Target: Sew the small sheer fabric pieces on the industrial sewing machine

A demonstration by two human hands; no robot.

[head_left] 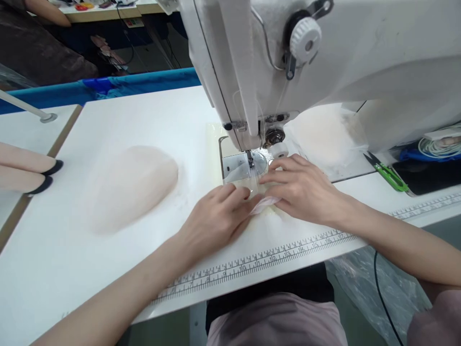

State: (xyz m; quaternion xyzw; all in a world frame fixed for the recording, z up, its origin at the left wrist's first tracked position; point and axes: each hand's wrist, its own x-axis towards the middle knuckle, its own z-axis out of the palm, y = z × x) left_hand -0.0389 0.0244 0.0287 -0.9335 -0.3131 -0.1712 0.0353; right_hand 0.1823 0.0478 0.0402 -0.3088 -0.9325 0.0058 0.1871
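My left hand is in front of the sewing machine's needle plate, its thumb and forefinger pinched on a strip of sheer white fabric. From the other side, my right hand has its fingers bent over the same fabric, with the thumb side close to my left fingertips. Part of the fabric lies flat toward the presser foot, just beyond both hands. The fingers hide some of the fabric's edge. Whether the needle is in the cloth cannot be made out.
A pale beige oval piece lies on the white table to the left, near two skin-coloured forms with black ends. Green-handled snips rest at right. The machine head overhangs the work. Another person's arm shows at top left.
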